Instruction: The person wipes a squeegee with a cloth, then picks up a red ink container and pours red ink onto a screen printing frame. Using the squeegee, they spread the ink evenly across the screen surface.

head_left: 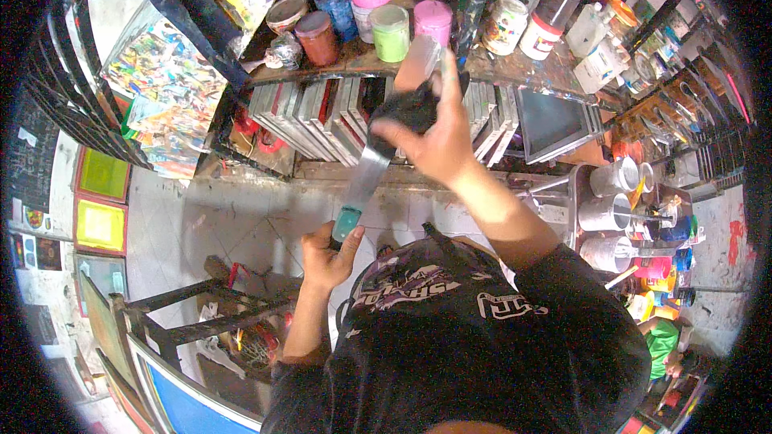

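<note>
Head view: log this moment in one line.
left hand: grips green handle | right hand: holds black cloth against metal blade | beyond: green jar, pink jar

Blade (370, 174) between hands (326, 264) (447, 135), jars (392, 34) on shelf (515, 71)

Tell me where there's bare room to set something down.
The widest bare patch is floor, left of the left hand, between the bench, the yellow screen and the wooden stand. A narrow strip of benchtop shows along the front, before the white jar. It's crowded among the paint jars further left and the white tubs on the right.
</note>
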`<act>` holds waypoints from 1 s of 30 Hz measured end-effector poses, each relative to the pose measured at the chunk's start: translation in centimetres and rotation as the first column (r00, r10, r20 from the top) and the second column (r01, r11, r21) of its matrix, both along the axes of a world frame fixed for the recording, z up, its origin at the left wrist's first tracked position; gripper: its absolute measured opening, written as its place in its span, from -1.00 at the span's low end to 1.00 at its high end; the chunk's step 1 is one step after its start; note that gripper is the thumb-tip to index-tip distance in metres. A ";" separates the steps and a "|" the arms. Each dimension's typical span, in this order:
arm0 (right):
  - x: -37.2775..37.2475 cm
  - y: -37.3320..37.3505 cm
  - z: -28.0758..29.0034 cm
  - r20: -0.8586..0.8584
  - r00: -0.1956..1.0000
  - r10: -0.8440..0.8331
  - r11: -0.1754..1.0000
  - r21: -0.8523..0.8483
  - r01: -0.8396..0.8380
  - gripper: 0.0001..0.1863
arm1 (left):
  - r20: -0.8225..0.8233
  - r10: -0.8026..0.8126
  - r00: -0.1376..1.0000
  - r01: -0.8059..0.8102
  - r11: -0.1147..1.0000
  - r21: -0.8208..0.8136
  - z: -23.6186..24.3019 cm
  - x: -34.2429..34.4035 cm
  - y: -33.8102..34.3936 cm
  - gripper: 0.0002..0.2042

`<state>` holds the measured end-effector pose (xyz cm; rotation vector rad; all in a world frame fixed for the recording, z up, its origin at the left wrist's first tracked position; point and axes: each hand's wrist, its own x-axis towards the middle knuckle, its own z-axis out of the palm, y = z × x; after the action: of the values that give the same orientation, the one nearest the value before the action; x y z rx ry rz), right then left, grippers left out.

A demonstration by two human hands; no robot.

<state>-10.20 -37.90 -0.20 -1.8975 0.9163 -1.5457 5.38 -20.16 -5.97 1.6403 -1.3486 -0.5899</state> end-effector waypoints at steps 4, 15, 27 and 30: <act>-1.8 -3.2 0.7 0.058 0.997 -0.055 0.992 0.113 0.048 -0.39 | 0.053 -0.023 0.998 0.024 1.000 -0.011 0.5 -0.5 0.3 -0.75; -8.3 -5.2 -10.5 -0.464 0.861 -0.210 0.951 0.108 0.290 -0.76 | 0.099 0.013 0.995 -0.066 0.829 0.555 -4.5 3.6 1.0 -0.59; -8.1 -17.0 -9.1 -0.455 0.886 0.088 0.871 0.467 0.153 -0.71 | 0.057 0.183 0.981 -0.181 0.787 0.590 -6.9 3.4 2.0 -0.58; -10.9 -19.7 -6.9 -0.470 0.881 0.052 0.873 0.450 0.189 -0.71 | -0.112 0.306 0.945 -0.188 0.792 0.581 -7.8 3.1 2.7 -0.60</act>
<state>-21.12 -57.59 -7.07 -1.8877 1.4427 -0.7665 8.47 -17.41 -13.79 2.1219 -0.8186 -1.0356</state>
